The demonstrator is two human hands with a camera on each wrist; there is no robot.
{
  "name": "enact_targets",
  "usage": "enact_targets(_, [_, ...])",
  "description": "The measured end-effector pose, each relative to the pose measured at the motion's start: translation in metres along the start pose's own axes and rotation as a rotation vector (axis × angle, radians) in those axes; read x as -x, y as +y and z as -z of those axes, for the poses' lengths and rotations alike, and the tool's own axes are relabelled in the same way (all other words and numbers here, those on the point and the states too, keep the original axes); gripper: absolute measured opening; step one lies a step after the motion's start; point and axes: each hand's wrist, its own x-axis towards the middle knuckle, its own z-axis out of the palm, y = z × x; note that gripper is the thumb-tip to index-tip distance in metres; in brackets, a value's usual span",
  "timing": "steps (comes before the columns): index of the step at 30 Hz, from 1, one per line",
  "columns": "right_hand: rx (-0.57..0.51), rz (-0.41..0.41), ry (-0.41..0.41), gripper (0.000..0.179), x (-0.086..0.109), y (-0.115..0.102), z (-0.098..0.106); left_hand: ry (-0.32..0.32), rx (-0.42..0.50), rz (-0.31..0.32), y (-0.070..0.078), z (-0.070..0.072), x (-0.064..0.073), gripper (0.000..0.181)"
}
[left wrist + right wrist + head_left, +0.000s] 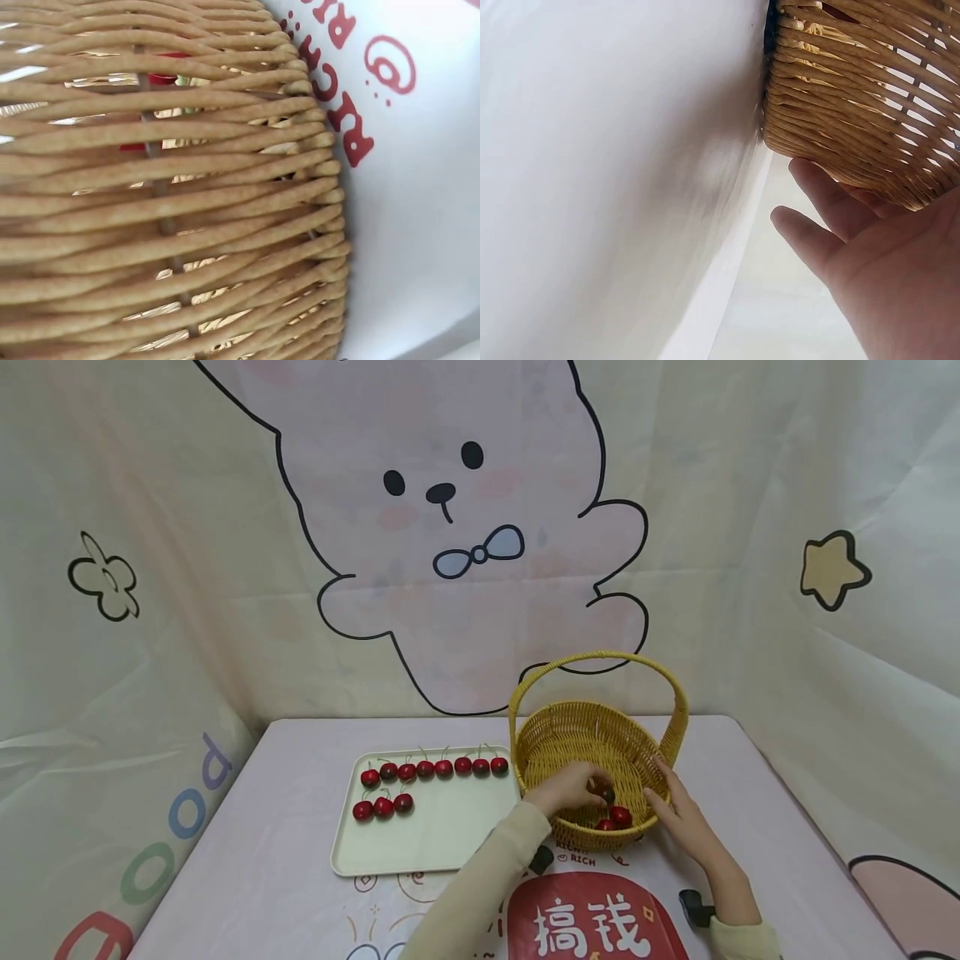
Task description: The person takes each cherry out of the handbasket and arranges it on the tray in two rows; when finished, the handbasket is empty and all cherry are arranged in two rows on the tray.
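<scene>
In the head view my left hand [572, 787] reaches over the front left rim of a yellow wicker basket [558, 727]. Its fingertips pinch a dark red cherry [606, 793] inside. Two more cherries [620, 816] lie just below it at the basket's front. My right hand [686, 822] holds the basket's right side, thumb over the rim and fingers along the outer wall. The right wrist view shows two of its fingers [806, 240] stretched out beside the weave. The left wrist view is filled by the basket's outer wall [225, 172], red showing through gaps.
Left of the basket lies a cream tray [420, 847], holding a back row of several cherries [444, 768] and a shorter row of three [383, 807]. The basket's tall arched handle [600, 655] rises above it. A printed cloth [262, 860] covers the table; fabric walls surround it.
</scene>
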Motion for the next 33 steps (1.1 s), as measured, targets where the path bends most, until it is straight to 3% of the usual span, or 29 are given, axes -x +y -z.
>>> enact_targets(20, [0.0,0.021,0.0,0.066,0.001,-0.003,0.001,0.13,0.014,-0.157,0.005,0.012,0.027,0.032])
enact_targets(33, [-0.01,0.033,0.0,0.067,0.002,-0.005,0.001,0.205,0.171,-0.164,0.008,0.016,0.053,0.033])
